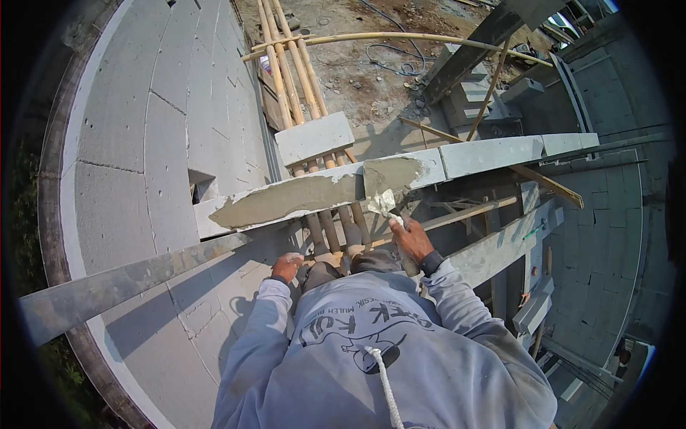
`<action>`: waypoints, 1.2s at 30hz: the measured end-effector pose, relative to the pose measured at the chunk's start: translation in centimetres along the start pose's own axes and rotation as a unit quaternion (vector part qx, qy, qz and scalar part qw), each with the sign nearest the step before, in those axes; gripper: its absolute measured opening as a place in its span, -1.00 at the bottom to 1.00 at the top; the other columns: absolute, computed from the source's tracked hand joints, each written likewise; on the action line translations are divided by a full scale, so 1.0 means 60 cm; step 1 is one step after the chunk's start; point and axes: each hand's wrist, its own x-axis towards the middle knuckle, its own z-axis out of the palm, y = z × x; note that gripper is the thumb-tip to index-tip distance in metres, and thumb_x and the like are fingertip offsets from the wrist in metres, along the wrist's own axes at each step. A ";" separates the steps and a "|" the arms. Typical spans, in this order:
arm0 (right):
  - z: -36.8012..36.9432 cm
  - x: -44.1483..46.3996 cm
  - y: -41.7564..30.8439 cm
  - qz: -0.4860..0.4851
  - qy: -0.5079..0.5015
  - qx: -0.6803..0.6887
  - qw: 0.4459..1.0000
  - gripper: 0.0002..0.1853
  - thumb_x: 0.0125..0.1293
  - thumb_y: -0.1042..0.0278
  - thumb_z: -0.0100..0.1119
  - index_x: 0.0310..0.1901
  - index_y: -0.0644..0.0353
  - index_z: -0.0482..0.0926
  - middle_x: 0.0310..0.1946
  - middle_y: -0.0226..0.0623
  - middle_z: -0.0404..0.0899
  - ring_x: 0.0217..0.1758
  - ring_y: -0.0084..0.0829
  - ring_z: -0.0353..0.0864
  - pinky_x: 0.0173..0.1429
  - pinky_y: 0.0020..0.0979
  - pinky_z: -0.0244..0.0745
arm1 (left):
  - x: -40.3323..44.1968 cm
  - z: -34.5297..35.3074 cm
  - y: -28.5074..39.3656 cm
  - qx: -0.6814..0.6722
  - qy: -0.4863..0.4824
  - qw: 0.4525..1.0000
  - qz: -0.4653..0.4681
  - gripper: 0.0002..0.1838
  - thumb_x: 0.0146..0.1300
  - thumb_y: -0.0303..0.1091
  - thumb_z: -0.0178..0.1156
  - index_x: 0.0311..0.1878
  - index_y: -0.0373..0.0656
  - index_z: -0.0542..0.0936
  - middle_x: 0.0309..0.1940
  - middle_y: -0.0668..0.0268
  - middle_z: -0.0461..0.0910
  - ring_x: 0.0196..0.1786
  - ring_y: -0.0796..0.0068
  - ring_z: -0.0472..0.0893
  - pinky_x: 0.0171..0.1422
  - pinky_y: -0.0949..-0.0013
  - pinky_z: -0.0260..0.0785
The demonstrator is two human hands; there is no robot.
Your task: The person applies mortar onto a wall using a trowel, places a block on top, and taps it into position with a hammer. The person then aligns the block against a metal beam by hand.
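Observation:
My right hand (411,242) is wrapped round the handle of a trowel (383,203). Its mortar-smeared blade is at the near edge of the block wall, close to the mortar layer (293,198) spread along the top. A second patch of mortar (391,174) covers part of the neighbouring block. My left hand (287,267) is low beside my knee, its fingers curled; what they hold, if anything, is hidden. Beyond the wall, a loose grey block (315,139) lies across bamboo poles (289,71).
A tall block wall (121,143) rises on the left, with a long metal bar (136,282) slanting in front. Stacked blocks (468,100) stand beyond, near a dark slanted post (471,50). A blue hose (407,68) lies on the dirt. Bamboo poles run beneath me.

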 end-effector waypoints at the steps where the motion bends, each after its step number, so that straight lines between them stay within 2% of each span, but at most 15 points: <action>1: 0.001 -0.007 -0.025 0.005 -0.020 0.000 1.000 -0.52 0.30 -0.07 -0.01 -0.18 0.31 0.40 -0.49 -0.18 0.43 -0.49 -0.35 0.44 -0.41 -0.37 0.37 | 0.001 0.000 -0.009 -0.010 -0.005 1.000 -0.008 -0.62 0.14 -0.14 0.17 -0.08 -0.23 0.59 -0.22 0.17 0.63 -0.14 0.36 0.59 -0.02 0.36 0.39; 2: 0.001 -0.013 -0.050 0.010 -0.039 0.000 0.999 -0.49 0.30 -0.09 -0.02 -0.15 0.34 0.40 -0.43 -0.11 0.44 -0.41 -0.29 0.44 -0.33 -0.34 0.36 | 0.002 0.000 -0.018 -0.020 -0.009 1.000 -0.016 -0.62 0.14 -0.14 0.17 -0.08 -0.23 0.59 -0.22 0.18 0.63 -0.14 0.36 0.59 -0.02 0.36 0.39; 3: -0.010 -0.030 -0.102 0.021 -0.066 0.007 0.998 -0.40 0.28 -0.13 -0.04 -0.08 0.42 0.40 -0.27 0.10 0.45 -0.18 -0.07 0.44 -0.11 -0.25 0.34 | 0.002 0.001 -0.029 -0.030 -0.014 0.999 -0.024 -0.62 0.15 -0.13 0.16 -0.09 -0.22 0.59 -0.22 0.18 0.63 -0.14 0.35 0.60 -0.02 0.36 0.39; 5: -0.004 -0.043 -0.148 0.024 -0.084 -0.004 0.996 -0.33 0.27 -0.15 -0.06 -0.02 0.49 0.40 -0.12 0.31 0.47 0.04 0.15 0.44 0.11 -0.14 0.32 | 0.004 0.000 -0.053 -0.022 -0.015 0.999 -0.022 -0.62 0.15 -0.12 0.16 -0.10 -0.23 0.60 -0.23 0.17 0.63 -0.15 0.36 0.60 -0.03 0.36 0.39; 9: 0.027 -0.053 -0.185 -0.006 -0.083 -0.063 0.995 -0.38 0.29 -0.11 -0.07 -0.06 0.49 0.39 -0.18 0.32 0.48 -0.01 0.17 0.46 0.06 -0.10 0.34 | -0.010 -0.017 -0.067 0.045 -0.003 0.999 -0.013 -0.60 0.15 -0.09 0.14 -0.12 -0.24 0.60 -0.22 0.12 0.63 -0.13 0.29 0.60 -0.01 0.34 0.38; 12: 0.055 -0.055 -0.195 -0.037 -0.112 -0.074 0.990 -0.38 0.31 -0.12 -0.10 -0.07 0.48 0.37 -0.24 0.35 0.48 -0.05 0.20 0.48 0.04 -0.05 0.35 | -0.030 -0.033 -0.046 0.046 -0.016 0.997 -0.063 -0.59 0.14 -0.08 0.13 -0.12 -0.24 0.60 -0.21 0.09 0.63 -0.09 0.21 0.59 0.02 0.31 0.37; 14: 0.067 -0.062 -0.218 -0.057 -0.128 -0.086 0.986 -0.36 0.31 -0.14 -0.11 -0.06 0.48 0.36 -0.23 0.36 0.48 -0.04 0.20 0.47 0.05 -0.05 0.35 | -0.008 -0.025 -0.099 0.029 0.000 0.999 -0.037 -0.59 0.14 -0.08 0.13 -0.12 -0.23 0.60 -0.21 0.10 0.63 -0.09 0.20 0.59 0.03 0.30 0.37; 18: 0.101 -0.053 -0.212 -0.175 -0.116 -0.113 0.971 -0.35 0.30 -0.18 -0.09 -0.07 0.45 0.41 -0.24 0.26 0.52 -0.11 0.17 0.51 -0.02 -0.09 0.40 | 0.000 -0.030 -0.123 -0.003 0.004 1.000 -0.017 -0.60 0.13 -0.09 0.16 -0.12 -0.22 0.60 -0.22 0.13 0.63 -0.09 0.25 0.59 0.02 0.32 0.36; 21: 0.094 -0.062 -0.233 -0.183 -0.135 -0.087 0.970 -0.33 0.27 -0.20 -0.07 -0.06 0.44 0.43 -0.29 0.20 0.54 -0.16 0.14 0.54 -0.06 -0.10 0.42 | -0.018 -0.049 -0.068 0.014 -0.018 0.999 -0.045 -0.61 0.13 -0.11 0.18 -0.11 -0.23 0.60 -0.21 0.14 0.63 -0.09 0.28 0.59 0.03 0.34 0.35; 24: 0.088 -0.065 -0.237 -0.137 -0.150 -0.070 0.977 -0.34 0.26 -0.18 -0.04 -0.04 0.43 0.42 -0.33 0.20 0.55 -0.18 0.12 0.55 -0.06 -0.11 0.42 | -0.022 -0.056 -0.063 0.004 0.015 1.000 0.011 -0.60 0.14 -0.11 0.18 -0.09 -0.24 0.59 -0.21 0.14 0.63 -0.12 0.29 0.59 0.00 0.35 0.37; 29: 0.054 -0.067 -0.227 -0.021 -0.082 -0.052 0.995 -0.40 0.26 -0.13 -0.01 -0.11 0.42 0.41 -0.44 0.18 0.54 -0.29 0.11 0.56 -0.16 -0.11 0.43 | -0.013 -0.071 -0.077 -0.036 0.005 0.999 -0.015 -0.61 0.16 -0.16 0.17 -0.08 -0.28 0.57 -0.20 0.19 0.61 -0.18 0.42 0.57 -0.04 0.39 0.38; 32: 0.041 -0.064 -0.188 -0.051 -0.041 -0.029 0.997 -0.46 0.26 -0.07 0.04 -0.15 0.41 0.41 -0.54 0.04 0.52 -0.47 -0.08 0.58 -0.29 -0.18 0.47 | -0.008 -0.074 -0.120 -0.034 0.008 0.999 -0.022 -0.61 0.15 -0.14 0.18 -0.10 -0.27 0.58 -0.25 0.20 0.62 -0.22 0.41 0.58 -0.08 0.38 0.39; 34: 0.021 -0.094 -0.252 0.015 -0.092 0.023 0.995 -0.57 0.27 0.02 0.08 -0.22 0.34 0.44 -0.60 -0.23 0.47 -0.63 -0.40 0.50 -0.50 -0.35 0.44 | -0.018 -0.079 -0.131 -0.008 0.026 1.000 -0.007 -0.58 0.13 -0.07 0.20 -0.11 -0.23 0.60 -0.28 0.18 0.64 -0.21 0.36 0.60 -0.08 0.36 0.38; 35: 0.026 -0.092 -0.241 0.030 -0.124 0.062 0.990 -0.59 0.27 0.04 0.09 -0.22 0.33 0.45 -0.60 -0.28 0.46 -0.65 -0.45 0.48 -0.54 -0.39 0.42 | -0.023 -0.081 -0.132 -0.033 0.001 0.998 -0.062 -0.60 0.14 -0.08 0.18 -0.12 -0.22 0.60 -0.25 0.17 0.63 -0.18 0.33 0.60 -0.06 0.34 0.37; 36: 0.031 -0.089 -0.236 0.044 -0.158 0.099 0.981 -0.62 0.27 0.06 0.10 -0.22 0.31 0.45 -0.60 -0.33 0.46 -0.67 -0.51 0.45 -0.58 -0.42 0.41 | -0.031 -0.083 -0.127 -0.018 0.011 0.999 -0.046 -0.61 0.14 -0.09 0.18 -0.12 -0.22 0.60 -0.26 0.17 0.63 -0.18 0.32 0.59 -0.05 0.34 0.37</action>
